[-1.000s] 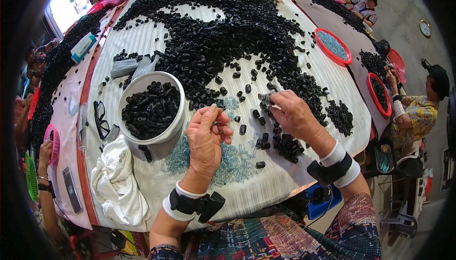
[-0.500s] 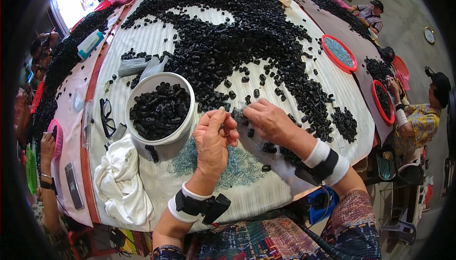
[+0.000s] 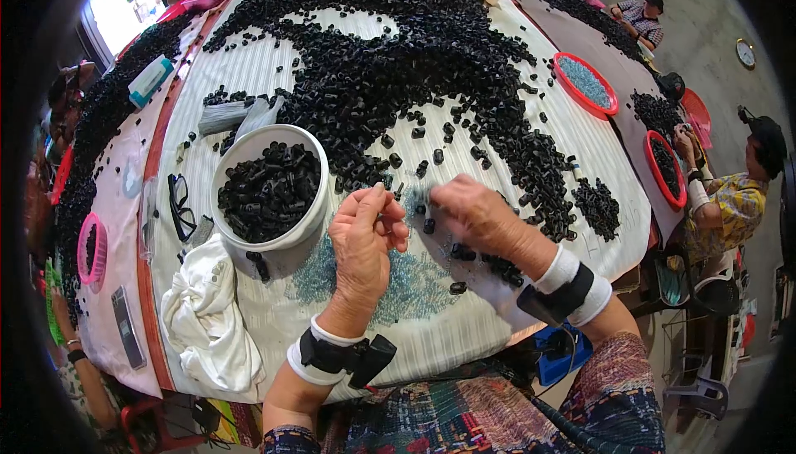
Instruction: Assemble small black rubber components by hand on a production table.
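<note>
My left hand (image 3: 362, 238) is raised over the table, its thumb and forefinger pinched together and the other fingers curled. Whatever sits in that pinch is too small to make out. Just to its right, my right hand (image 3: 481, 220) is smeared by motion, fingers pointing toward the left one. Small black plastic cylinders (image 3: 429, 226) lie by the right fingertips. Below and between both hands spreads a layer of tiny pale blue-green pieces (image 3: 406, 288). To the left of my left hand stands a white bowl (image 3: 322, 205) filled with black cylindrical parts (image 3: 269, 189).
A large heap of black parts (image 3: 398, 64) covers the far table. Glasses (image 3: 181, 205), a white cloth (image 3: 207, 317) and grey bundled strips (image 3: 224, 116) lie left. A red basket (image 3: 612, 108) with pale blue pieces stands right. Other people (image 3: 730, 180) sit at neighbouring tables.
My right hand has moved slightly to the right and is more blurred. My left hand has barely shifted, keeping its pinch. The whole view has drifted a little.
</note>
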The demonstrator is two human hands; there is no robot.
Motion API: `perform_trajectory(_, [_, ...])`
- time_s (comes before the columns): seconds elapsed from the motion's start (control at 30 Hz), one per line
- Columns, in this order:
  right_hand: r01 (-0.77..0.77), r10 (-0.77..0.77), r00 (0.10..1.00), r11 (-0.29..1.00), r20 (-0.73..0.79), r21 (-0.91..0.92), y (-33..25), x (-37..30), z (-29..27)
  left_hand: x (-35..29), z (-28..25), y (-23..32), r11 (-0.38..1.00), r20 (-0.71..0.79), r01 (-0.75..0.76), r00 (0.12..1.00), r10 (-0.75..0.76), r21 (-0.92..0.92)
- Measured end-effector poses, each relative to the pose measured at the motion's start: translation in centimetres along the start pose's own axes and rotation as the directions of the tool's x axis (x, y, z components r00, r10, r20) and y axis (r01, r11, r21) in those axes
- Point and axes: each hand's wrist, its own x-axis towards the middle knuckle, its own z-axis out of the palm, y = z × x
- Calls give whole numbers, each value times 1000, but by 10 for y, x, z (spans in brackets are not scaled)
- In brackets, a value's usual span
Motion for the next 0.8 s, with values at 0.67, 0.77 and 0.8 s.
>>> perform_trajectory(0.67, [-117,110,991,989,-77,-90,34,30,2,-1,-4,-4,988,66,115,990,-122,103])
perform_trajectory(0.77, [14,-17,971,1000,-237,-17,-5,20,-18,-2,1,-1,980,55,127,989,-137,154])
perform_trajectory(0.8, [71,-67,972,997,-225,11,-19,14,-27,-2,4,-1,983,99,142,983,-154,115])
